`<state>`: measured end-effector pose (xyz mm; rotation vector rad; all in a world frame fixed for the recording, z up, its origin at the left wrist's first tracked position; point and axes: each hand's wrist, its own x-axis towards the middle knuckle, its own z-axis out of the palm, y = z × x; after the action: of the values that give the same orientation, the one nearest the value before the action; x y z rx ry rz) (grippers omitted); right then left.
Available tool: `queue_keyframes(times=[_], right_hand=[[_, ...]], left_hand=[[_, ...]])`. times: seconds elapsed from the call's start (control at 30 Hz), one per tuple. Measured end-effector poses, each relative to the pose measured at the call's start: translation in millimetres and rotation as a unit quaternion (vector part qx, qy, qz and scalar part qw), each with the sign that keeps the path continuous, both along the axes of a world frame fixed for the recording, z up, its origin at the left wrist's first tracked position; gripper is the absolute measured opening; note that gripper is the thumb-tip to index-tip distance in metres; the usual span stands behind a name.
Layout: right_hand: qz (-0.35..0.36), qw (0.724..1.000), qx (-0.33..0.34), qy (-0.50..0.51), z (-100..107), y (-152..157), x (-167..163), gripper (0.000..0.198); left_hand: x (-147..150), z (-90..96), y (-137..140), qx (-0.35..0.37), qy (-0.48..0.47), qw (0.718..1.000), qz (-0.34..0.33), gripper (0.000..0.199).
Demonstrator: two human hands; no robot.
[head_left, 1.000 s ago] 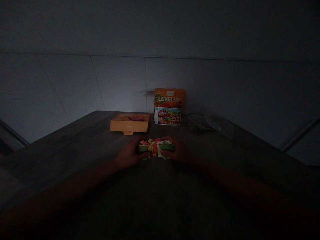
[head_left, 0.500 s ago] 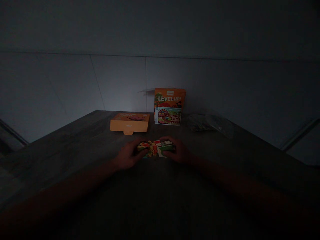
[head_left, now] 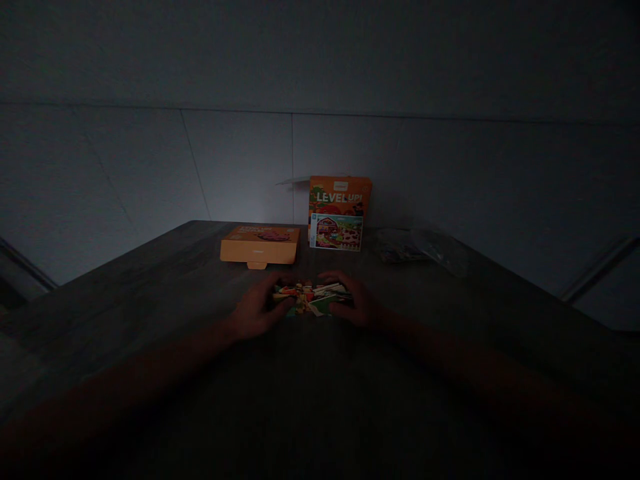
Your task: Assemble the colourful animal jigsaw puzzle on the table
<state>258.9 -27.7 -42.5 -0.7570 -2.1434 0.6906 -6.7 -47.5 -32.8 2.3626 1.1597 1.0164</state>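
Between my hands is a pile of colourful puzzle pieces (head_left: 305, 298), low over the table, some seen edge-on. My left hand (head_left: 257, 308) curls round the pile's left end, thumb at the near side and fingers at the far side. The right end is gripped the same way by my right hand (head_left: 357, 303), where several pieces lean at a slant with pale edges showing. Dim light hides how many pieces each hand has and whether the lowest ones touch the table.
An open orange box (head_left: 259, 248) lies beyond my left hand. Behind the pile stands an orange "LEVEL UP!" box (head_left: 341, 193), with a farm picture card (head_left: 336, 233) leaning on it. Clear plastic bags (head_left: 440, 253) lie at right on the dark table (head_left: 150, 273), before a wall.
My hands have shifted slightly, and the pieces between them have tilted and resettled, the right-hand ones lying flatter. The boxes, card and bags stay put.
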Motion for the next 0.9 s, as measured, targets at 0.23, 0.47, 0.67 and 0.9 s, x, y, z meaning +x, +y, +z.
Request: queue_keyframes(times=[0.23, 0.47, 0.67, 0.9], right_hand=[[-0.039, 0.999, 0.027, 0.001, 0.3, 0.6, -3.5, 0.044], [-0.04, 0.999, 0.017, -0.004, -2.0, 3.9, -3.5, 0.038], [-0.039, 0.998, 0.048, -0.01, -2.7, 4.7, -1.9, 0.036], [-0.046, 0.999, 0.021, 0.0, -7.1, 6.2, -3.7, 0.035]], left_hand=[[3.2, 1.7, 1.0, 0.009, -0.01, 0.999, 0.031, 0.028], [3.0, -0.7, 2.8, -0.012, 0.002, 0.999, 0.05, 0.032], [0.6, -2.7, 5.0, 0.028, -0.015, 0.998, 0.045, 0.026], [0.6, -1.7, 5.0, 0.053, -0.02, 0.998, -0.004, 0.023]])
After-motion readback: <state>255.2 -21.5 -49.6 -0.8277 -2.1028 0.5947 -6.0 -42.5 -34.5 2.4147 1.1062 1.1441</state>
